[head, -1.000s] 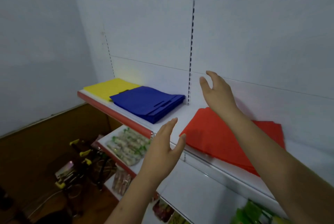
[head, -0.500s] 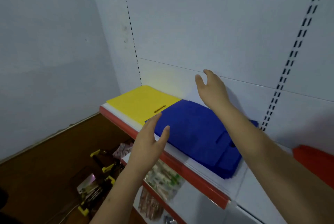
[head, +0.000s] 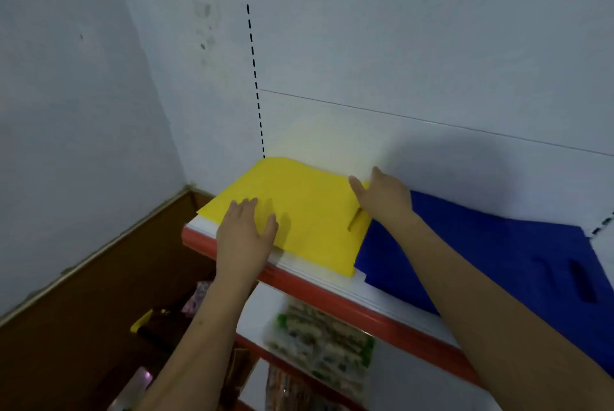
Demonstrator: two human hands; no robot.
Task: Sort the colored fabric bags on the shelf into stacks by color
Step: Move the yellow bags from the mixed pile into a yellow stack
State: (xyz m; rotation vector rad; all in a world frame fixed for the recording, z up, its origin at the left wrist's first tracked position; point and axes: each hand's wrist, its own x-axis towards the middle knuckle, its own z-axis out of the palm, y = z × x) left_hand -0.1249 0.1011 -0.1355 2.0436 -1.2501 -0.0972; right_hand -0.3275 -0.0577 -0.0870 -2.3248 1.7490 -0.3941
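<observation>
Head camera has you right over the yellow stack (head: 299, 211), lying flat in the left back corner of the shelf (head: 319, 287), its right edge touching or slightly overlapped by the blue stack (head: 498, 254) beside it. Your left hand (head: 244, 238) lies flat on the near-left part of the yellow, fingers straight, grip wide and holding nothing. Your right hand (head: 385, 196) rests at the yellow's far right edge, just by the handle slot (head: 355, 219); fingers look fairly straight, though from this angle I can't quite say whether the tips are curled under the fabric.

You appear to be squaring this stack up. To do it well, keep the left palm pressing lightly so the top bag doesn't slide, and nudge with the right toward the wall until the edges line up. Mind that seam with the blue: pull yellow clear of it rather than dragging blue along. Thin fabric like this may ripple, so smooth outward, don't bunch. Packaged goods (head: 319, 344) sit on the lower shelf below.
</observation>
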